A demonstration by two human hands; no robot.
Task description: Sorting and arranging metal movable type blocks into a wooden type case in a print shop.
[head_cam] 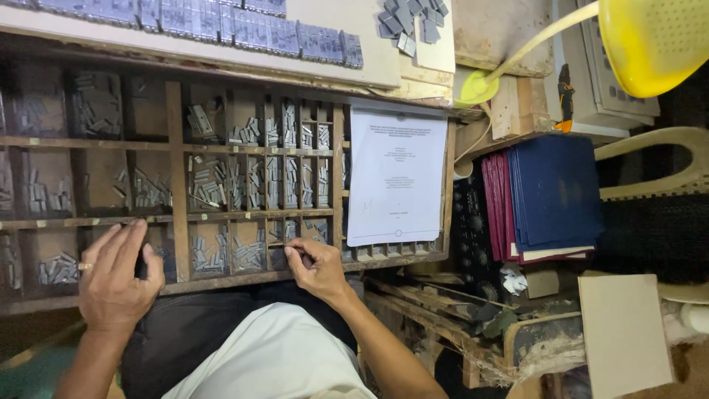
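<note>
A cramped workshop corner held a wooden type case (177,177) split into many small compartments of grey metal type (210,181); a printed white sheet (396,174) lay over its right end, with blue folders (554,192) and a yellow lamp (650,41) beyond; the left hand (118,277) gripped a dark object, only partly seen, at the case's front edge; the right hand (317,266) had its fingertips pinched together at a front compartment, whether on a piece of type I could not tell

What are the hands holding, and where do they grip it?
The left hand wraps a dark thing, mostly hidden. The right hand pinches something tiny over the type tray; too small to tell.
</note>
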